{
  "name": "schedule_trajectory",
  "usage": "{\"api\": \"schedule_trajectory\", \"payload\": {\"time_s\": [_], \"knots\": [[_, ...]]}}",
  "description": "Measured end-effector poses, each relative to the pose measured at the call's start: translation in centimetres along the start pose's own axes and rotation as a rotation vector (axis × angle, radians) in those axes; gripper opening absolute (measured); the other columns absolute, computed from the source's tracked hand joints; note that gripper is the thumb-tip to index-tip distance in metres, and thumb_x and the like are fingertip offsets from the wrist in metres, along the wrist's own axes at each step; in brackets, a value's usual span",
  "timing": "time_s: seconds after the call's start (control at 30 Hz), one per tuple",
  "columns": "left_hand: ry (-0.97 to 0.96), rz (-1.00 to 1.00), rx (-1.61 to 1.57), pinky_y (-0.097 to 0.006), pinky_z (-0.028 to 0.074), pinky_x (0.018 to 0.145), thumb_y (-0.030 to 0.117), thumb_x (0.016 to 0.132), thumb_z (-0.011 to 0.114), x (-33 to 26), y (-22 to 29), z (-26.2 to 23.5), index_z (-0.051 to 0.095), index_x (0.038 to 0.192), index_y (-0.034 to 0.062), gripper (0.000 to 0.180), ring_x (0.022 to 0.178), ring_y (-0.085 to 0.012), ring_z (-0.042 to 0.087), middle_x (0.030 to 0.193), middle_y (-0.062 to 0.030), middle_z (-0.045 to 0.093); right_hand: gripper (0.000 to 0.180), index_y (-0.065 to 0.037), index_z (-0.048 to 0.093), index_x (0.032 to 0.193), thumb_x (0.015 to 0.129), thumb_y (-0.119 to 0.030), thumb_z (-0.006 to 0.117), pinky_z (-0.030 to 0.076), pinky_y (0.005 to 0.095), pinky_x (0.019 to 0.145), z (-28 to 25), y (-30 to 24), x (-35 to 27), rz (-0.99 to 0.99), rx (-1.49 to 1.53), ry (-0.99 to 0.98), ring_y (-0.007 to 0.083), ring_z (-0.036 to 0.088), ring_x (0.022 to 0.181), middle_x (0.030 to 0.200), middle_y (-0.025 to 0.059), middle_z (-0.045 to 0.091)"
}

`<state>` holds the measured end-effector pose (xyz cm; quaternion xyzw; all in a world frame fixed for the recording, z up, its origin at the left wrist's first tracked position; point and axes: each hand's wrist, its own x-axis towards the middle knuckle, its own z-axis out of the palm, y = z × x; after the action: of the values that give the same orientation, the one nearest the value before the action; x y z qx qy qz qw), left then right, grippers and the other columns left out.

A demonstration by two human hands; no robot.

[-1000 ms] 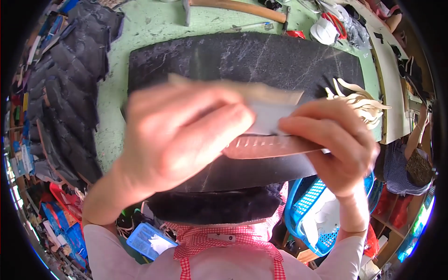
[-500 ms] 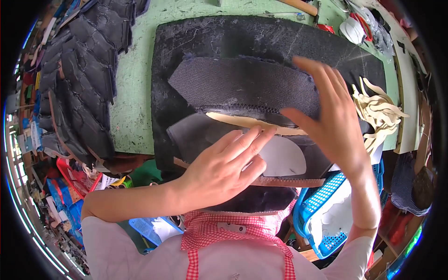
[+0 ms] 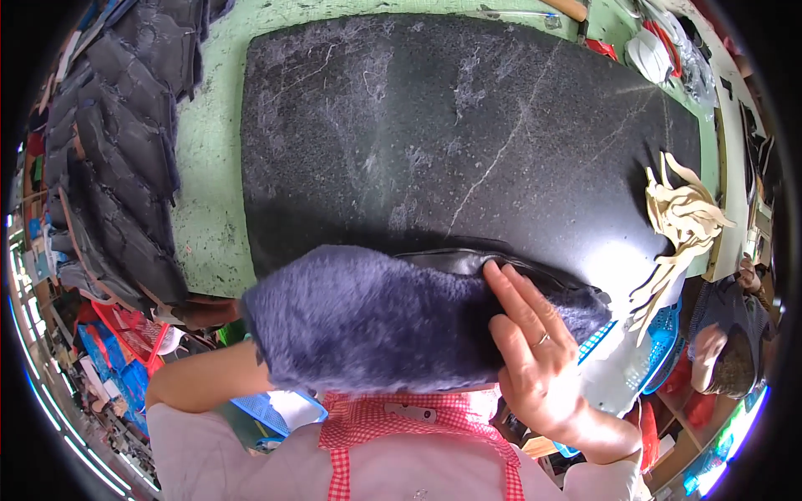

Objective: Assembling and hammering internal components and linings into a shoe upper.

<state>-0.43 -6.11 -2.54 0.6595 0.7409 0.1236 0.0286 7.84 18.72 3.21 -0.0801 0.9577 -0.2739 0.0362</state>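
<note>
A dark blue-purple furry piece (image 3: 368,330) with a black leather edge (image 3: 451,260) is held up close below my face, over the near edge of the black slab (image 3: 468,134). My right hand (image 3: 535,355), a ring on one finger, lies with its fingers flat over the piece's right end; its thumb is hidden. My left forearm (image 3: 200,384) runs in from the lower left and goes under the fur, which hides my left hand.
The slab rests on a green table (image 3: 209,200). A pile of dark quilted pieces (image 3: 109,167) lies along the left. Tan cut leather strips (image 3: 681,221) sit at the slab's right edge, with a blue basket (image 3: 660,326) below them.
The flat dark and tan sole-shaped pieces have gone from view. The furry piece now fills the near middle, my right hand is lower on its right end, and my left hand has slipped under it.
</note>
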Motion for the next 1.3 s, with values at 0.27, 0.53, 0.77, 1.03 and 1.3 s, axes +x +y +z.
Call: {"api": "schedule_trajectory", "payload": {"time_s": [0.27, 0.53, 0.77, 1.03, 1.3], "knots": [[0.38, -0.491, -0.295, -0.037, 0.047, 0.08, 0.026, 0.072, 0.078, 2.4, -9.3, -3.8, 0.074, 0.102, 0.011, 0.034, 0.093, -0.0257, 0.061, 0.098, -0.0039, 0.07, 0.068, 0.005, 0.058, 0.131, 0.063, 0.0, 0.069, 0.041, 0.0461, 0.107, -0.1, 1.4, 2.8, 0.069, 0.326, 0.068, 0.0397, 0.057, 0.117, 0.141, 0.0244, 0.058], [0.427, -0.117, -0.411, -0.029, 0.049, 0.059, 0.019, 0.072, 0.077, 2.9, -12.5, -3.2, 0.082, 0.096, 0.0144, 0.025, 0.073, -0.0165, 0.061, 0.077, 0.001, 0.067, 0.06, 0.005, 0.061, 0.135, 0.075, -0.004, 0.063, 0.042, 0.0452, 0.108, -1.0, 0.7, 3.4, -0.031, 0.195, -0.165, 0.0374, 0.053, 0.132, 0.143, 0.0207, 0.059], [0.148, 0.033, -0.162, -0.034, 0.054, 0.078, 0.004, 0.07, 0.073, 4.4, -15.9, -7.6, 0.082, 0.103, 0.0214, 0.038, 0.103, -0.0245, 0.062, 0.109, -0.0045, 0.066, 0.058, 0.007, 0.06, 0.133, 0.076, -0.003, 0.059, 0.046, 0.0475, 0.11, 0.3, -1.4, 3.0, -0.098, -0.16, -0.145, 0.0389, 0.052, 0.135, 0.144, 0.0219, 0.056], [-0.055, -0.131, -0.458, -0.05, 0.024, 0.123, 0.05, 0.086, 0.066, 5.8, -3.1, -2.8, 0.042, 0.15, -0.0051, 0.088, 0.149, -0.0347, 0.036, 0.159, -0.0192, 0.04, 0.049, -0.004, 0.07, 0.118, 0.069, -0.006, 0.073, 0.049, 0.0487, 0.101, -2.9, 2.5, -0.1, -0.013, -0.092, -0.007, 0.0356, 0.063, 0.115, 0.125, 0.0176, 0.066], [0.313, -0.288, -0.754, -0.05, 0.041, 0.112, 0.018, 0.089, 0.068, 11.9, -0.6, -0.8, 0.058, 0.136, 0.0002, 0.051, 0.128, -0.0385, 0.058, 0.136, -0.0215, 0.062, 0.046, -0.003, 0.067, 0.123, 0.079, -0.001, 0.076, 0.051, 0.028, 0.084, -6.0, 7.1, -0.7, 0.401, 0.362, 0.115, 0.0126, 0.066, 0.094, 0.108, 0.0046, 0.072]]}}
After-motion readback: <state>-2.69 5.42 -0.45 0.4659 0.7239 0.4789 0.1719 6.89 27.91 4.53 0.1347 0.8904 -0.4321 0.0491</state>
